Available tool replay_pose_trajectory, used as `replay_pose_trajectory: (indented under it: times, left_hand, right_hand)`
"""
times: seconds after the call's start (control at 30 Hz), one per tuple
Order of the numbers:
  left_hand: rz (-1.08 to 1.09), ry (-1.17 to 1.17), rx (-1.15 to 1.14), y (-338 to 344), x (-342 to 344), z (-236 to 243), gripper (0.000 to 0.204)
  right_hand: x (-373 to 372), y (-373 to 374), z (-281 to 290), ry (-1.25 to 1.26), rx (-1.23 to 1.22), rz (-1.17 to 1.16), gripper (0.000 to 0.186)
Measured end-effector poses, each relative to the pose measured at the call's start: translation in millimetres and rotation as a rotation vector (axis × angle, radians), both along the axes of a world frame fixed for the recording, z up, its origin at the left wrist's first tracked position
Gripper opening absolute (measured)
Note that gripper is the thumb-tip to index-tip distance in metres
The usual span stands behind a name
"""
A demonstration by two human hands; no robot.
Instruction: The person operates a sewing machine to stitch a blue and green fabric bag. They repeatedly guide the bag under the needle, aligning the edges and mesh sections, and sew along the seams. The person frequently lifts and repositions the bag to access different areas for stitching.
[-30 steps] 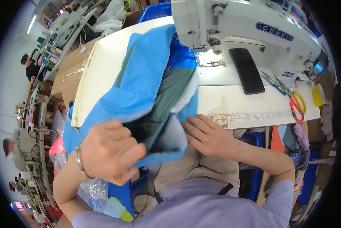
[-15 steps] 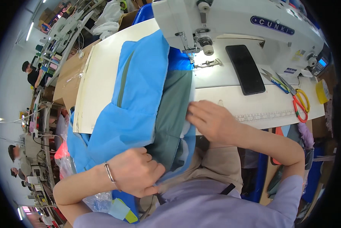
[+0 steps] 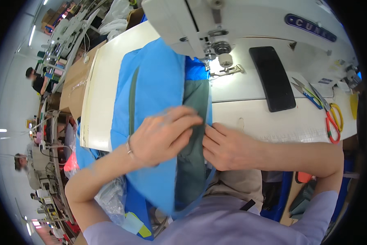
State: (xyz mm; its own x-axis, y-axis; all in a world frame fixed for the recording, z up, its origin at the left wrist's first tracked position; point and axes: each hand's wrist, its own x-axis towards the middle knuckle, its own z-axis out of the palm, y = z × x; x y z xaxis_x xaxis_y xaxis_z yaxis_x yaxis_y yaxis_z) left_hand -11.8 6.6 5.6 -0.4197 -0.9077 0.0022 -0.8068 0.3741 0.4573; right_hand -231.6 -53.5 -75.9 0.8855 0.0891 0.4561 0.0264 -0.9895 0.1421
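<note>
A light blue fabric piece (image 3: 157,77) with a dark green panel (image 3: 193,96) lies on the sewing table, its far end by the needle of a white sewing machine (image 3: 171,26). At the panel's right edge, my right hand (image 3: 230,147) pinches the cloth with bent fingers. My left hand (image 3: 163,132) lies across the blue fabric, its slightly blurred fingers drawn together over the green panel near my right fingertips. What these fingers hold, if anything, is hidden. The near end of the fabric hangs over the table edge onto my lap.
A black phone (image 3: 272,79) lies right of the needle. Beyond it are red-and-yellow-handled scissors (image 3: 330,116), small blue-handled snips (image 3: 312,97) and yellow tape (image 3: 354,106). A cardboard box (image 3: 75,85) adjoins the table's left side. Other people and sewing machines are farther left.
My left hand has moved up and right from the near end of the fabric to the panel's edge. My right hand shifted slightly nearer. The near part of the fabric has straightened toward me.
</note>
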Motion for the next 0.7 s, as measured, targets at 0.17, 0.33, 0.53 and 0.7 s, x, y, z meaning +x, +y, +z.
replay_pose_trajectory:
  times: [0.17, 0.33, 0.53, 0.7]
  left_hand:
    - [-0.144, -0.084, 0.087, 2, 12, -7, 0.024]
    - [-0.483, -0.192, -0.187, 27, 17, -10, 0.02]
    - [-0.617, -0.204, -0.195, 67, 27, -1, 0.016]
    - [-0.53, -0.053, -0.26, 70, 37, 40, 0.017]
  right_hand:
    - [-14, -4, 2, -0.21, 0.056, 0.001, 0.023]
    - [-25, 35, 5, -0.093, 0.133, 0.373, 0.028]
    - [-27, 106, -62, -0.033, 0.812, -0.075, 0.041]
    - [6, 117, -72, -0.036, 0.454, -0.134, 0.041]
